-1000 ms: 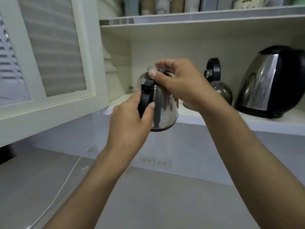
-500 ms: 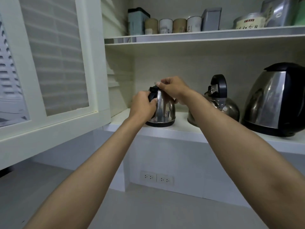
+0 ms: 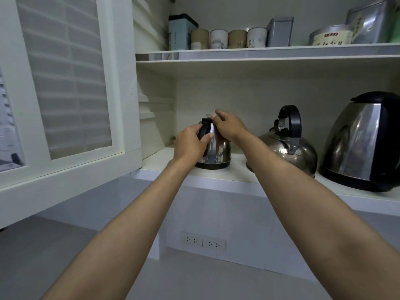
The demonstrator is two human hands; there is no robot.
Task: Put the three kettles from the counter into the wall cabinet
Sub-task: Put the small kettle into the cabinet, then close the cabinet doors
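Observation:
A small steel kettle (image 3: 217,153) with a black handle stands on the lower cabinet shelf (image 3: 216,178), near its left end. My left hand (image 3: 190,144) grips the black handle. My right hand (image 3: 229,125) rests its fingertips on the kettle's lid from the right. To the right on the same shelf stand a round whistling kettle (image 3: 290,149) with a raised black handle and a large electric kettle (image 3: 365,144) with a black lid and base.
The open cabinet door (image 3: 65,94) hangs at the left, close to my left arm. The upper shelf (image 3: 259,53) carries several tins and canisters. Two wall sockets (image 3: 202,241) sit below the cabinet, above the grey counter (image 3: 194,278).
The small kettle went from mid-air in front of the cabinet onto the lower shelf, then a little deeper in. Both hands stayed on it.

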